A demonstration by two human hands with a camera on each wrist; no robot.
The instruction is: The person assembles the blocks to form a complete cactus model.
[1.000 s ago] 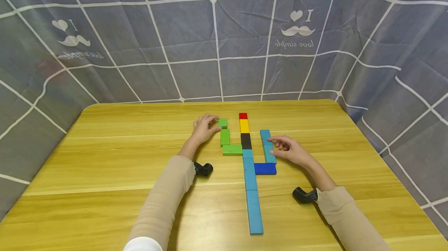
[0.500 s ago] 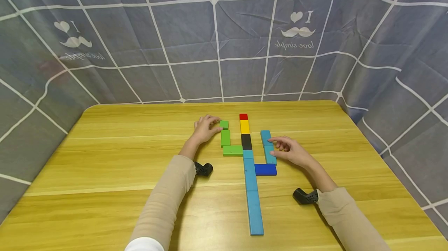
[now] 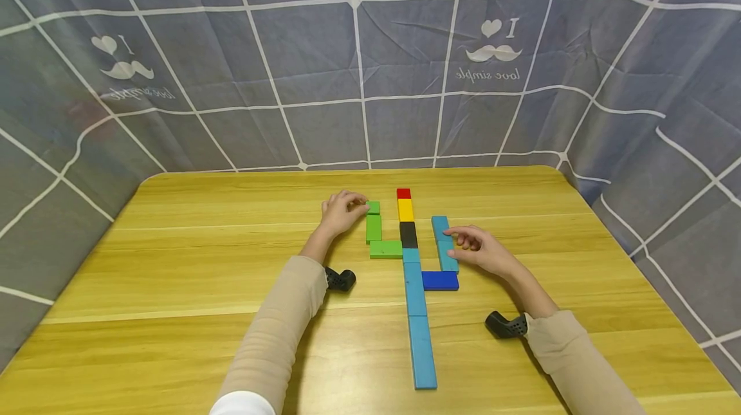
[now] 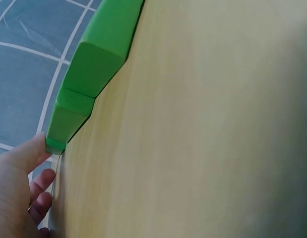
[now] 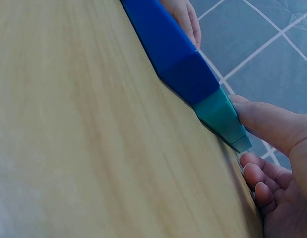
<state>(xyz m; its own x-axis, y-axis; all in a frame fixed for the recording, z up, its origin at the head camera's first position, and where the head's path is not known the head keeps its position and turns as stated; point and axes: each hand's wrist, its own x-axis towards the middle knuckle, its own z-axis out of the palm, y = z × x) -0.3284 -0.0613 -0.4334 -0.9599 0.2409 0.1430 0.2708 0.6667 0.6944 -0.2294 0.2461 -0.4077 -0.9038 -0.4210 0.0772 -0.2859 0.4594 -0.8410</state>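
In the head view, my left hand [image 3: 343,212] is at the left side of a small green block [image 3: 373,208], which tops a green L of flat blocks. The thumb touches that block's side in the left wrist view; the index finger's contact is hidden there. Below it are an upright green block [image 3: 374,229] and a crosswise green block [image 3: 386,249]. My right hand [image 3: 482,249] has its thumb and index finger apart, at the right side of two light-blue blocks, the far one [image 3: 440,227] and the near one [image 3: 446,254]. A dark-blue block [image 3: 440,280] lies below them.
Between the hands runs a column of red [image 3: 403,193], yellow [image 3: 405,210], black [image 3: 408,235] and several light-blue blocks [image 3: 422,352]. They lie flat on the wooden table [image 3: 173,312]. A grey checked curtain [image 3: 312,67] hangs behind the table's far edge.
The small green block has shifted slightly right, more in line with the green block below. My left thumb has moved away from me along its side. The right hand has stayed put.
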